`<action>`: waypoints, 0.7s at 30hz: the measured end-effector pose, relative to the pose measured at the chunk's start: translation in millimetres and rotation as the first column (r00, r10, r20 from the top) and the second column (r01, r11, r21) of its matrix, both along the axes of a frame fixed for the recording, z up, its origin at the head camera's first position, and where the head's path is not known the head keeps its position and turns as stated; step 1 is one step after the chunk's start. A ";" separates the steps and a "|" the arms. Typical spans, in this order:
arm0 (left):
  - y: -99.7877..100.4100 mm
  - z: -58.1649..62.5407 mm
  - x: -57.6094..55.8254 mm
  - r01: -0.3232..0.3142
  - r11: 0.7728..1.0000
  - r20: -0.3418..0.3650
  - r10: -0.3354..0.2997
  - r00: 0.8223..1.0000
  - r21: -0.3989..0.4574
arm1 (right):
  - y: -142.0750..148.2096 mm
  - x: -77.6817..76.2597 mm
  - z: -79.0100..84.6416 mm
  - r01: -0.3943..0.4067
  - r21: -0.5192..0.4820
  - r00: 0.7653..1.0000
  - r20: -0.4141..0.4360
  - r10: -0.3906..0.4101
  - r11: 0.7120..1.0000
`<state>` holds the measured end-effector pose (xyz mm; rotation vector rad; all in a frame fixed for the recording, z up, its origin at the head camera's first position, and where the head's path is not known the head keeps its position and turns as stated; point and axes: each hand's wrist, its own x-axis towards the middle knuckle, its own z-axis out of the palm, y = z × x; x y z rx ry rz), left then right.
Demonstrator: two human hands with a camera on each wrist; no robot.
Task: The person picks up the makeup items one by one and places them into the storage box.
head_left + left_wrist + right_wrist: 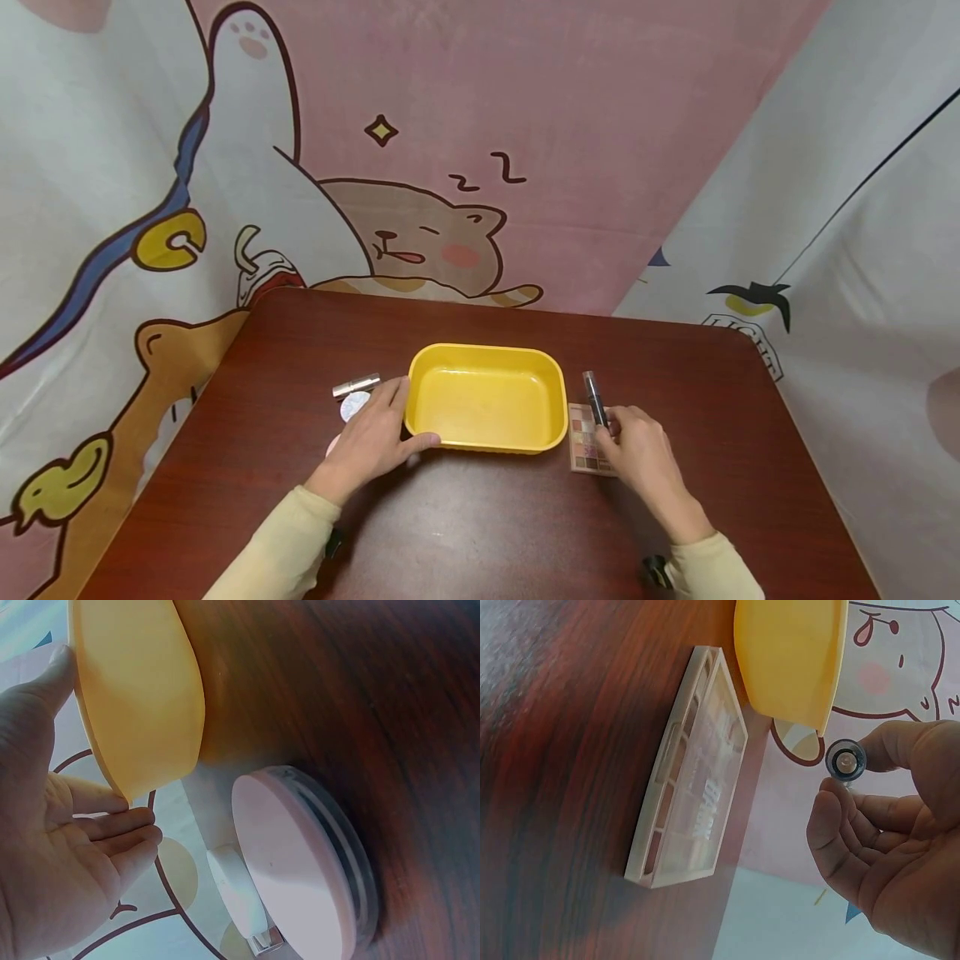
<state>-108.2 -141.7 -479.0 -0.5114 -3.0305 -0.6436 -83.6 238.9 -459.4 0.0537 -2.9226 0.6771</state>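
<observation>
My left hand (375,435) touches the left side of a yellow plastic basin (487,440), fingers and thumb spread along its rim. In the left wrist view, the thumb (56,679) and index finger lie at the basin's edge. My right hand (641,446) pinches a slim dark tube (594,398) between thumb and fingers. The tube is held above an eyeshadow palette (583,442) on the table to the basin's right. Seen end-on in the right wrist view, the tube (846,761) shows a round, clear-looking end. The palette (694,780) has a transparent lid.
Left of the basin lie a shiny metallic tube (356,385), a round white item (354,406) and a pink-lidded round case (296,862), mostly behind my left hand in the head view. A brown wooden table (450,525) carries everything. Cartoon-printed cloth (585,125) hangs behind.
</observation>
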 end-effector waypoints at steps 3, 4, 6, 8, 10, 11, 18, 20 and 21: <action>0.3 -0.1 -0.5 -0.004 1.000 0.008 0.004 1.000 -0.003 | -3.2 -0.7 0.8 -0.006 -0.004 1.000 -0.011 0.006 1.000; 0.5 0.0 -0.6 -0.005 1.000 0.010 0.005 1.000 -0.002 | -4.4 -0.9 0.9 -0.009 -0.006 1.000 -0.019 0.009 1.000; 0.6 0.4 -0.5 -0.006 1.000 0.014 0.006 1.000 -0.002 | -6.8 -1.3 1.2 -0.018 -0.010 0.999 -0.044 0.017 1.000; 0.7 0.7 -0.3 -0.006 1.000 0.013 0.006 1.000 -0.003 | -9.1 -2.2 0.8 -0.029 -0.013 0.997 -0.070 0.028 1.000; 0.6 1.0 -0.1 -0.002 1.000 0.009 0.002 1.000 -0.007 | -11.4 -3.3 0.5 -0.037 -0.015 0.996 -0.087 0.035 0.999; 0.5 1.0 0.0 -0.001 1.000 0.007 0.001 1.000 -0.009 | -12.6 -3.8 0.5 -0.040 -0.017 0.995 -0.091 0.038 0.999; 0.1 0.0 0.1 0.006 1.000 0.006 -0.006 1.000 -0.022 | -20.3 -6.8 1.4 -0.060 -0.037 0.996 -0.071 0.057 0.998; 0.2 -0.1 0.0 0.006 1.000 0.008 -0.006 1.000 -0.022 | -23.0 -7.8 2.6 -0.060 -0.031 0.997 -0.057 0.058 0.998; 0.3 -0.2 -0.1 0.005 1.000 0.008 -0.005 1.000 -0.022 | -24.5 -8.5 3.3 -0.059 -0.028 0.997 -0.046 0.058 0.998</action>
